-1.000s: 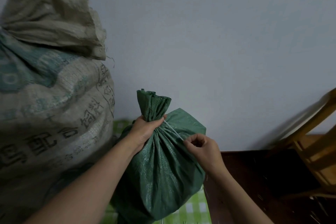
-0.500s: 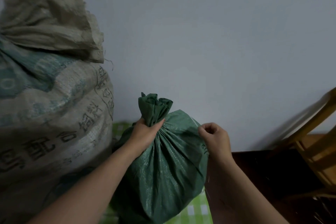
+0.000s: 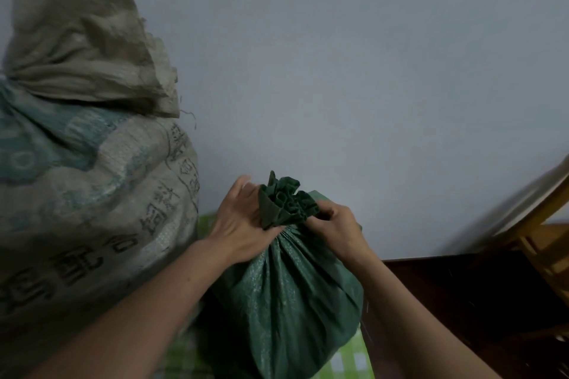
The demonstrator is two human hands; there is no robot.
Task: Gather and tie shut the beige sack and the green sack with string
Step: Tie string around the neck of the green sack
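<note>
Clutches the gathered neck of the green sack (image 3: 292, 286) between curled left hand (image 3: 243, 224) and right hand (image 3: 335, 228), beige sack (image 3: 92, 194) beside the left, string possibly hidden under fingers; risks pleats springing open if either grip slackens.

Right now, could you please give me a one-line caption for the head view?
Left hand and right hand hold the gathered neck of the green sack beside the taller beige sack.

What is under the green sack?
A green-and-white checked cloth pokes out from under the green sack along its bottom edge. Whatever lies beneath the sack's middle is hidden by the sack itself.
</note>
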